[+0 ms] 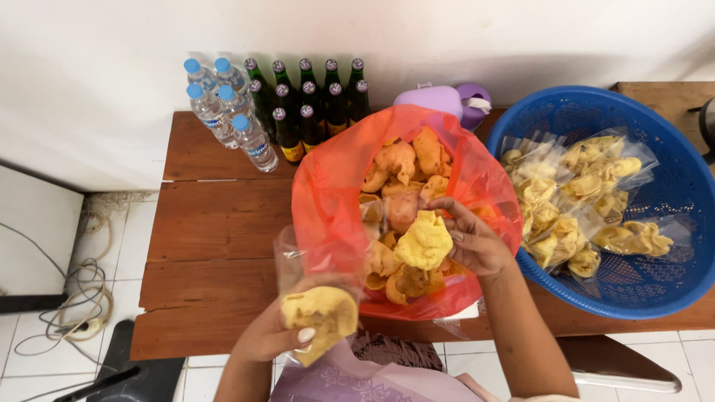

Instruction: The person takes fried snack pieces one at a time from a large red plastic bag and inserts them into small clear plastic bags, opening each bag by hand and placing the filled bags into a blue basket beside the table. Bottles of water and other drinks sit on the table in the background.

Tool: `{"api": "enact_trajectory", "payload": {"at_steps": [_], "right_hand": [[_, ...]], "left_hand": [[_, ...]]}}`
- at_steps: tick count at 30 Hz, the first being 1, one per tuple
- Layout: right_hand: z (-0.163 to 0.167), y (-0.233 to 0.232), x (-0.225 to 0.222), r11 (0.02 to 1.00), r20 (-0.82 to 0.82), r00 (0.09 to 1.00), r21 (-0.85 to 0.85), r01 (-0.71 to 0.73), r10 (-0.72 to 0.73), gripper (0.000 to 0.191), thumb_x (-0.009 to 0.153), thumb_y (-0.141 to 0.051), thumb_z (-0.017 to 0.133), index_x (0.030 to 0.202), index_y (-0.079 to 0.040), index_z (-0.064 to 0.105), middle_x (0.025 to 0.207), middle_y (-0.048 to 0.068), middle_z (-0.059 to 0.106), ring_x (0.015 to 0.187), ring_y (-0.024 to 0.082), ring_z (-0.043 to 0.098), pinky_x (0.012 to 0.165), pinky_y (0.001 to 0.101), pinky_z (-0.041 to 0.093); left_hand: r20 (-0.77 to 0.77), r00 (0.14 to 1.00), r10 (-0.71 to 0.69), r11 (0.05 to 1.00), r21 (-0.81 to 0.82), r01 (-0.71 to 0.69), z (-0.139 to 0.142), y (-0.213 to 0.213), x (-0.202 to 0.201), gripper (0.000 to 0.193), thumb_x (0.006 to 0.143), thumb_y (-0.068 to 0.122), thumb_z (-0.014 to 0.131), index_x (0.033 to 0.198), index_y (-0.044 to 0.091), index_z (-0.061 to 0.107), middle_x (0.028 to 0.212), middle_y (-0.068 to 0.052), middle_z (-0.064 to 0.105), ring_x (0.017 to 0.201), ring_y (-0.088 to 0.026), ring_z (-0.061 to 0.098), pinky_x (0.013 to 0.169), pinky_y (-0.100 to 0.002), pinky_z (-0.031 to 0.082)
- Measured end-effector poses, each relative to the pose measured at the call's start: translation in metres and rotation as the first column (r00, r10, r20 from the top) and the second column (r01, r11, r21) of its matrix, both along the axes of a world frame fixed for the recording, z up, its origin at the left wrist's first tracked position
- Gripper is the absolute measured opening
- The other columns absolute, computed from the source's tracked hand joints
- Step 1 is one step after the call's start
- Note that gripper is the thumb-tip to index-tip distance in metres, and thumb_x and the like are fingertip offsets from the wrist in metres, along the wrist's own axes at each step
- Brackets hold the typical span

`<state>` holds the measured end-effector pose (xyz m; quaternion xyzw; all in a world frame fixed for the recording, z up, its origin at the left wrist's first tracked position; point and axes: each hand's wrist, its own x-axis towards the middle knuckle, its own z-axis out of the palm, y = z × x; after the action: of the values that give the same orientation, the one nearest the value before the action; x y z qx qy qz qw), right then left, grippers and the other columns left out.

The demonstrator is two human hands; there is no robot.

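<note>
Left hand (277,333) grips small clear plastic bag (316,298) holding one yellow cracker, right hand (471,240) pinches another from red plastic sack (335,186); blue basket (670,201) holds several filled packs, sack mostly full.

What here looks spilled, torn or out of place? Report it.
Nothing stands out. The crackers sit inside the red bag or in the hands: the right hand holds one, the left hand holds a small clear bag of them. Packed bags lie in the blue basket, and the bottles stand upright.

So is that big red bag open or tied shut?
Open. The red bag has its mouth spread wide, showing yellow crackers inside, and the right hand lifts one cracker from it.
</note>
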<state>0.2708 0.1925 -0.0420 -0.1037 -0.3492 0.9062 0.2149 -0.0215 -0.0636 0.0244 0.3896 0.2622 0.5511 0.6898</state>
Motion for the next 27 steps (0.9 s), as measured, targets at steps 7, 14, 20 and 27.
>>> {"api": "enact_trajectory", "payload": {"at_steps": [7,14,20,27], "right_hand": [[-0.014,-0.014,0.002,0.982,-0.063,0.987,-0.130,0.140,-0.149,0.063,0.089,-0.019,0.076,0.143,0.000,0.051,0.137,0.014,0.062,0.125,0.026,0.063,0.104,0.0428,0.051],[0.021,-0.022,0.007,0.872,0.302,0.823,0.258,0.415,-0.481,0.061,0.083,-0.001,0.067,0.142,-0.005,0.051,0.123,0.011,0.065,0.111,0.021,0.066,0.093,0.0369,0.056],[0.067,-0.024,0.016,0.825,0.123,0.825,0.223,0.519,-0.552,0.048,0.096,-0.005,0.060,0.143,-0.001,0.053,0.127,0.013,0.066,0.113,0.022,0.066,0.095,0.0355,0.055],[0.080,-0.022,0.020,0.878,0.227,0.925,0.444,0.182,-0.306,0.046,0.087,0.005,0.068,0.132,0.003,0.059,0.123,0.014,0.067,0.115,0.022,0.066,0.097,0.0367,0.053]], "left_hand": [[-0.033,0.999,0.000,0.970,-0.243,-0.008,-0.040,0.037,0.025,0.060,0.095,0.020,0.073,0.146,-0.004,0.051,0.124,-0.015,0.064,0.107,-0.018,0.064,0.090,-0.031,0.054],[-0.095,0.995,0.006,0.950,-0.309,-0.035,-0.050,0.061,0.031,0.062,0.091,0.015,0.070,0.148,0.008,0.047,0.121,-0.004,0.065,0.105,-0.012,0.065,0.088,-0.029,0.057],[-0.296,0.946,-0.134,0.976,-0.202,0.075,-0.040,0.061,0.029,0.061,0.093,0.017,0.071,0.149,0.006,0.048,0.120,-0.006,0.066,0.109,-0.012,0.064,0.094,-0.030,0.054],[-0.540,0.839,-0.058,0.998,-0.012,0.062,-0.036,0.057,0.024,0.067,0.089,0.023,0.077,0.147,0.005,0.048,0.118,-0.007,0.071,0.110,-0.013,0.067,0.097,-0.030,0.054]]}}
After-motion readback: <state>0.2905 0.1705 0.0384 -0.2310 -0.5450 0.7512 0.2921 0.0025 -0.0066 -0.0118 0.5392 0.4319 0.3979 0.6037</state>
